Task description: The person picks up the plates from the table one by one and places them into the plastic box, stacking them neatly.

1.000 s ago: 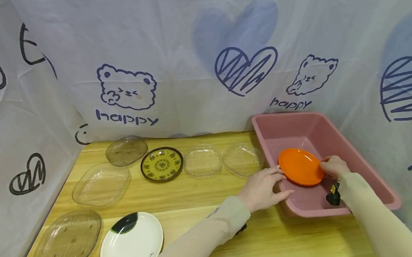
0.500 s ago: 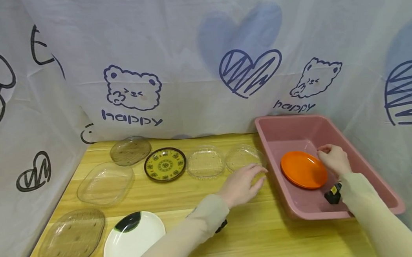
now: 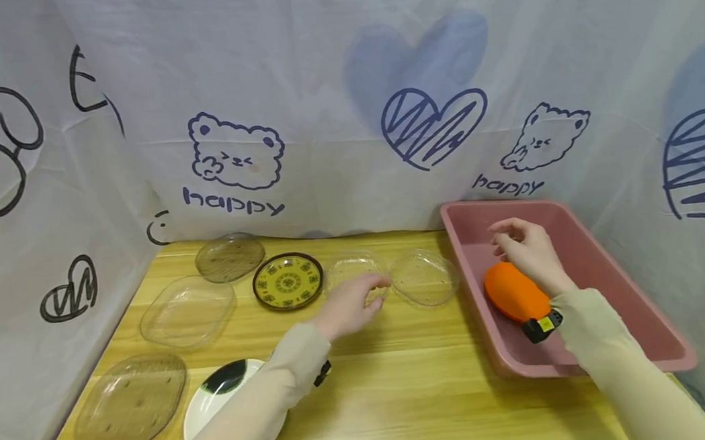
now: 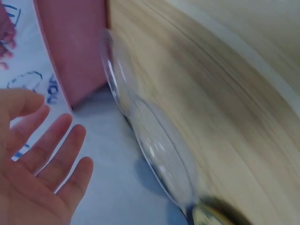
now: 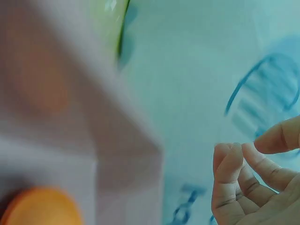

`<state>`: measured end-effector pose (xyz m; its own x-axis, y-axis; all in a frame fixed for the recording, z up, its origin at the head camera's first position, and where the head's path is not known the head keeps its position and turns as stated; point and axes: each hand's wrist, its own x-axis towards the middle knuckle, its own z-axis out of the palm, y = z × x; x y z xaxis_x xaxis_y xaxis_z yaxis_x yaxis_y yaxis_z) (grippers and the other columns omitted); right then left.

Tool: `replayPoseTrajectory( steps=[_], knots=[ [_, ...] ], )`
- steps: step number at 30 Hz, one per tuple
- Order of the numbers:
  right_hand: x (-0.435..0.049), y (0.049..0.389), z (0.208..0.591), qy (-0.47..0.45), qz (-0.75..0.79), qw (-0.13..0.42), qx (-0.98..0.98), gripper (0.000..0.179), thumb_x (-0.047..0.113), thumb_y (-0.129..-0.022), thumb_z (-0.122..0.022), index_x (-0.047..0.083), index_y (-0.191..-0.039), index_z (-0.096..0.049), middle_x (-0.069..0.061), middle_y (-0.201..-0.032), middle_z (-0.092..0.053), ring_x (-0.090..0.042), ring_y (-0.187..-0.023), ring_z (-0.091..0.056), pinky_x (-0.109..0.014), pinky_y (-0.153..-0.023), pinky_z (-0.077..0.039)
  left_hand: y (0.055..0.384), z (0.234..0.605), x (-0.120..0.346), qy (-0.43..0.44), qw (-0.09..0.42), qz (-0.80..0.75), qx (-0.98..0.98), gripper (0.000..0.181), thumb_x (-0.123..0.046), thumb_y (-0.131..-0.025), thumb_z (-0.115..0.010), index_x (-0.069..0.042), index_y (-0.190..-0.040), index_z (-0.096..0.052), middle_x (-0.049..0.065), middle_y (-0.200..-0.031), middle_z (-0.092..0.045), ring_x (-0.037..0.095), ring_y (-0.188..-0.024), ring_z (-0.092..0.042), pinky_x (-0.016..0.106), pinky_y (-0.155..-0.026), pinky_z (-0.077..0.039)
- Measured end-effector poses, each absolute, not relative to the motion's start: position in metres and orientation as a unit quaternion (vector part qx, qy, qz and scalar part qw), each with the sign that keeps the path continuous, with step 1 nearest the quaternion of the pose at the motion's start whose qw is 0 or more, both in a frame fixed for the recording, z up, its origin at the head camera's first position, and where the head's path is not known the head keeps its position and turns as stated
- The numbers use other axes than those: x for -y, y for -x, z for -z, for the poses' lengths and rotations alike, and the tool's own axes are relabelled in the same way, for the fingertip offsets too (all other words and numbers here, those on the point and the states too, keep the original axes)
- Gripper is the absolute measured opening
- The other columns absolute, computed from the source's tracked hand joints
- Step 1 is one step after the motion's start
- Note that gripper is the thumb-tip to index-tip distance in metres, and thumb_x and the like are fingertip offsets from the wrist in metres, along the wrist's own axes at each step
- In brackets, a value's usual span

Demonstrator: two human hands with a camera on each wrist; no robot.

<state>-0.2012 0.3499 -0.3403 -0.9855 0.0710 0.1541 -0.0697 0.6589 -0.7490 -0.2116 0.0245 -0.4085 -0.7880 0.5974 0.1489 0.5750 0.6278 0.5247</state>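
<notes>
An orange plate [image 3: 508,291] lies inside the pink basin [image 3: 626,291], partly hidden by my right hand and wrist. My right hand [image 3: 529,249] hovers over it with loosely bent fingers; the right wrist view shows nothing in that hand [image 5: 255,183]. Over the table, my left hand [image 3: 348,306] overlaps the near part of a clear squarish plate [image 3: 349,264]. Its fingers are spread and relaxed in the left wrist view, where the palm [image 4: 33,197] is bare. Beside that plate stand a clear rounded plate [image 3: 425,276] and a yellow patterned plate [image 3: 288,282] with a dark rim.
On the left of the wooden table [image 3: 411,391] lie a brown-tinted plate [image 3: 130,405], a clear plate [image 3: 188,311] and a smoky plate [image 3: 230,258]. My left sleeve partly covers a white plate [image 3: 209,407] with a dark patch. Printed cloth [image 3: 325,174] hangs behind.
My right hand has let go of the orange plate in the basin and lifted up and left. My left hand has moved left from the basin's rim to over the table.
</notes>
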Motion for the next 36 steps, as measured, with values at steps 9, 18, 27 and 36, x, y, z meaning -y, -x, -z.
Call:
replayPoseTrajectory(
  steps=[9,18,27,36],
  knots=[
    [-0.284,0.187,0.328,-0.068,-0.483,0.076,0.870,0.025,0.010,-0.103,-0.050,-0.003,-0.121,-0.062,-0.014,-0.101,-0.067,-0.013,-0.079,-0.064,-0.018,-0.070,-0.056,0.215,0.413,0.033,-0.314,0.048,-0.241,-0.917,0.031,-0.025,-0.098,-0.066,-0.007,-0.123,-0.067,0.010,-0.126,-0.070,0.027,-0.115,-0.066,0.044,-0.103,-0.053],
    [-0.228,0.179,0.352,-0.129,-0.543,0.029,0.829,0.021,0.002,-0.100,-0.052,-0.005,-0.118,-0.063,-0.018,-0.096,-0.069,-0.009,-0.075,-0.065,-0.024,-0.067,-0.057,0.213,0.418,0.092,-0.300,0.105,-0.202,-0.926,0.036,-0.031,-0.093,-0.072,-0.007,-0.119,-0.069,0.010,-0.117,-0.071,0.026,-0.107,-0.067,0.045,-0.097,-0.056],
    [-0.186,0.175,0.390,-0.162,-0.591,-0.065,0.787,0.024,0.004,-0.101,-0.052,-0.007,-0.121,-0.060,-0.020,-0.098,-0.068,-0.011,-0.076,-0.065,-0.027,-0.068,-0.058,0.210,0.423,0.133,-0.279,0.165,-0.189,-0.927,0.038,-0.032,-0.087,-0.079,-0.007,-0.114,-0.070,0.009,-0.112,-0.071,0.026,-0.103,-0.066,0.044,-0.094,-0.056],
    [-0.157,0.171,0.424,-0.132,-0.613,-0.159,0.762,0.029,0.008,-0.102,-0.051,-0.007,-0.126,-0.058,-0.025,-0.103,-0.068,-0.014,-0.078,-0.065,-0.027,-0.071,-0.058,0.207,0.424,0.154,-0.280,0.186,-0.172,-0.926,0.044,-0.027,-0.073,-0.089,-0.008,-0.108,-0.070,0.007,-0.105,-0.071,0.022,-0.096,-0.065,0.040,-0.090,-0.057]
  ],
)
